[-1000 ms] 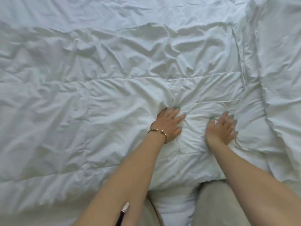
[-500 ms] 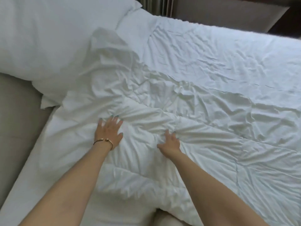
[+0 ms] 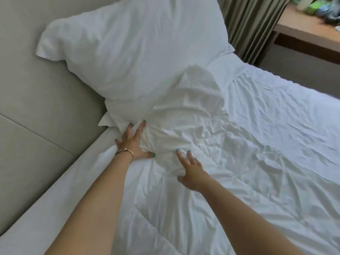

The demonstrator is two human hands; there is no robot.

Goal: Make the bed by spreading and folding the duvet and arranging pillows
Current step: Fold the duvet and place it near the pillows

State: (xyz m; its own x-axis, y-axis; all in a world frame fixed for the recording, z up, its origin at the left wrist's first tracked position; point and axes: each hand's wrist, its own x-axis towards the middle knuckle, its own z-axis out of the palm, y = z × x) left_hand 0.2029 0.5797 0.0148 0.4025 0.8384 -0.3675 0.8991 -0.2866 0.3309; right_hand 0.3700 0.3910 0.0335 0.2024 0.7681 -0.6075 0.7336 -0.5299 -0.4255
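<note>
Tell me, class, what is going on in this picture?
A person is making a bed. Both hands press flat on a rumpled white duvet near the head of the bed: the left hand, wearing a bracelet, rests by the duvet's bunched top edge, and the right hand lies beside it with fingers spread. A white pillow leans against the padded headboard just beyond. The duvet is heavily creased, and its top corner is heaped against the pillow.

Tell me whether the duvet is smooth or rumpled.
Rumpled: the duvet is creased throughout and bunched against the pillow, under the left hand and right hand.
</note>
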